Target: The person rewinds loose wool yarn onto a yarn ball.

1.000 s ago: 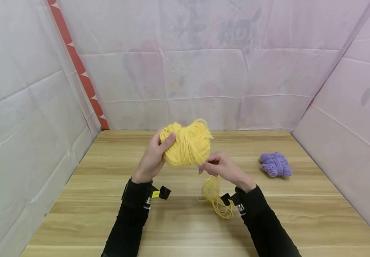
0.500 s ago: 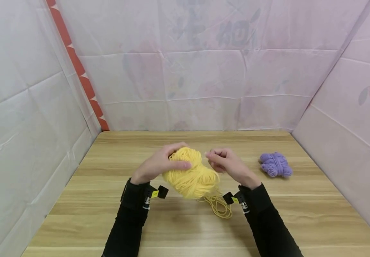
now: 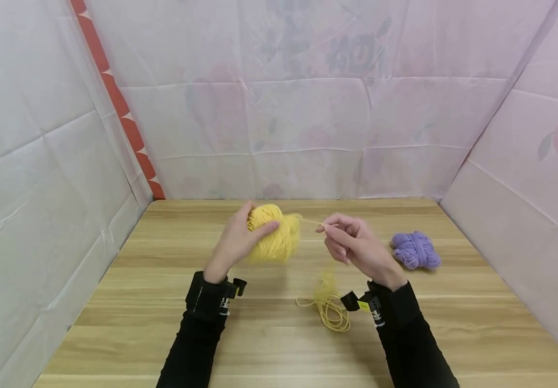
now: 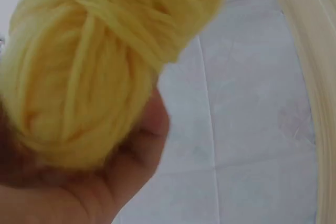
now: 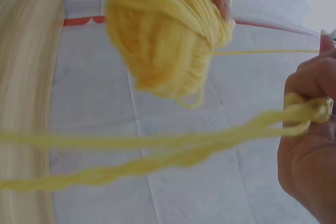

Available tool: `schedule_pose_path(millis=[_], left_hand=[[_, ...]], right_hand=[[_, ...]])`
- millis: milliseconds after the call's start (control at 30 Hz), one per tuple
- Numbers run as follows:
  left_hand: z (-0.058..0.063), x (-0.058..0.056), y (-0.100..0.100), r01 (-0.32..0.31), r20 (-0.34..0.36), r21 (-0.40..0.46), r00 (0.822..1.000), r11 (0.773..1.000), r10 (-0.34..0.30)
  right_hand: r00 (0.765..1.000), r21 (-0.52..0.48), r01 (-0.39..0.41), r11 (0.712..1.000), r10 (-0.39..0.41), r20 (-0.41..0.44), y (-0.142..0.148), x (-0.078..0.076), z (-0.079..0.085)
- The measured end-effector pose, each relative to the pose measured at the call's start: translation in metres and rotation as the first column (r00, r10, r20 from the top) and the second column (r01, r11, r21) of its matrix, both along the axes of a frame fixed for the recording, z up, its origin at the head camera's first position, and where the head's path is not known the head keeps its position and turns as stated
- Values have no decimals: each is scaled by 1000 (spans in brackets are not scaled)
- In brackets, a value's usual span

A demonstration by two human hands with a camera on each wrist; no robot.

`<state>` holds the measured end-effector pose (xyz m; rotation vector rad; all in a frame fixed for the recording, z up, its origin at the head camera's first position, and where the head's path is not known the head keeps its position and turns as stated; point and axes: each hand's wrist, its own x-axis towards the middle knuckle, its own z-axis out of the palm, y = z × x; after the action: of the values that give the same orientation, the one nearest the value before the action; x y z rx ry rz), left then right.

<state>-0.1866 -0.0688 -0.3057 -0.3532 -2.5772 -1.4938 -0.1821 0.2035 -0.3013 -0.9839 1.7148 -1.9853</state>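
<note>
In the head view my left hand (image 3: 237, 237) grips a yellow yarn skein (image 3: 276, 237) above the table, thumb across its front. The left wrist view shows the same skein (image 4: 79, 77) large, with fingers (image 4: 136, 150) curled behind it. My right hand (image 3: 356, 242) pinches a yellow strand (image 3: 310, 221) that runs taut from the skein. In the right wrist view, more yarn strands (image 5: 157, 150) hang from the curled fingers of the right hand (image 5: 310, 129). Below, a loose heap of yellow yarn (image 3: 329, 312) lies on the table.
A small purple yarn skein (image 3: 416, 250) lies at the right of the wooden table (image 3: 162, 323). White printed sheets (image 3: 308, 118) wall the table at the back and on both sides.
The yellow skein dipped and turned, then rose and moved left with my left hand. My right hand moved right, and a taut strand now shows between the hands.
</note>
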Motion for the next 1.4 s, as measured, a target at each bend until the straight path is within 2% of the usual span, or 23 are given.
schedule_pose_path(millis=[67, 100, 167, 233, 300, 367, 467, 533, 600, 767, 800, 867, 933, 1000, 1167, 1233, 1267, 1333, 1400], left_hand=[[0, -1, -3, -78, 1, 99, 997, 992, 78], [0, -1, -5, -105, 1, 165, 994, 981, 106], [1, -1, -9, -141, -3, 311, 989, 940, 149], [2, -2, -14, -145, -9, 472, 986, 870, 169], [3, -2, -20, -129, -29, 610, 982, 782, 185], [3, -3, -25, -94, -55, 726, 980, 681, 193], [4, -4, -32, -33, -94, 846, 973, 533, 210], [5, -5, -38, 4, -114, 897, 968, 441, 223], [7, -4, -43, 26, -127, 926, 961, 378, 246], [12, -2, -59, 63, -149, 961, 938, 270, 313], [13, -2, -62, 65, -145, 968, 934, 242, 327], [14, -1, -68, 72, -139, 978, 925, 196, 353], [15, -1, -73, 78, -135, 983, 919, 166, 370], [16, 0, -77, 87, -136, 986, 917, 146, 376], [17, 2, -82, 101, -139, 988, 915, 119, 380], [17, 2, -82, 102, -140, 988, 916, 118, 377], [17, 2, -81, 101, -141, 987, 918, 126, 371], [17, 1, -78, 87, -139, 983, 926, 161, 351], [17, 1, -71, 73, -140, 974, 937, 214, 319]], right_hand=[[998, 69, 15, 997, -11, -63, -1, 4, 2], [996, 111, 27, 993, -17, -91, -2, 5, 4], [988, 196, 46, 980, -16, -153, -2, 7, 6], [980, 282, 57, 958, 1, -201, -2, 7, 7], [975, 345, 41, 938, 39, -221, 0, 3, 6], [972, 390, 10, 921, 82, -219, 5, -3, 4], [972, 427, -49, 903, 142, -189, 17, -15, -3], [974, 450, -58, 891, 150, -171, 27, -22, -8], [978, 467, -53, 882, 141, -154, 41, -29, -12], [989, 500, 15, 866, 59, -133, 81, -44, -25], [991, 506, 31, 862, 40, -129, 89, -47, -28], [993, 531, 69, 844, -7, -118, 106, -51, -33], [993, 557, 98, 825, -43, -110, 122, -53, -38], [993, 583, 117, 804, -75, -96, 136, -53, -42], [986, 662, 166, 731, -124, -111, 160, -49, -46], [979, 705, 200, 681, -157, -127, 162, -45, -43], [974, 726, 222, 650, -177, -140, 160, -43, -41], [960, 760, 277, 588, -201, -194, 152, -39, -33], [936, 754, 352, 554, -229, -268, 136, -34, -25]])
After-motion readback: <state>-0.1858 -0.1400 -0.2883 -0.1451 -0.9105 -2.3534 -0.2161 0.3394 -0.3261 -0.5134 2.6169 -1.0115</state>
